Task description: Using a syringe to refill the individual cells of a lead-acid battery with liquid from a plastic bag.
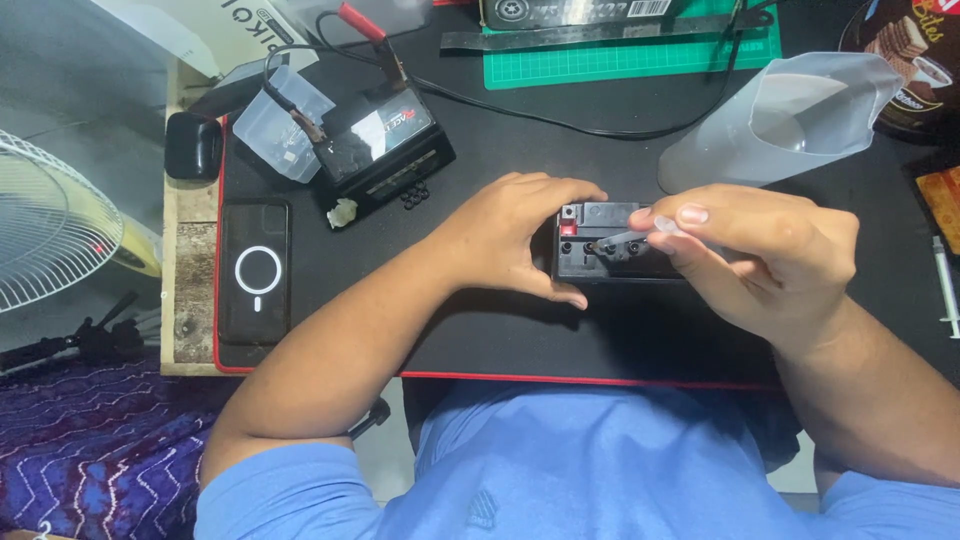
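A small black battery (600,250) with a red terminal lies on the black desk mat (500,330). My left hand (510,235) grips its left end between thumb and fingers. My right hand (770,255) holds a thin clear syringe (640,236) over the battery's top, its tip pointing at one of the round fill holes.
A second black battery (385,145) with clip leads sits at the back left beside a clear plastic cup (275,125). A phone (255,270) lies at the mat's left edge. A clear plastic jug (790,115) lies behind my right hand; another syringe (947,285) is at far right. A white fan (50,225) stands left.
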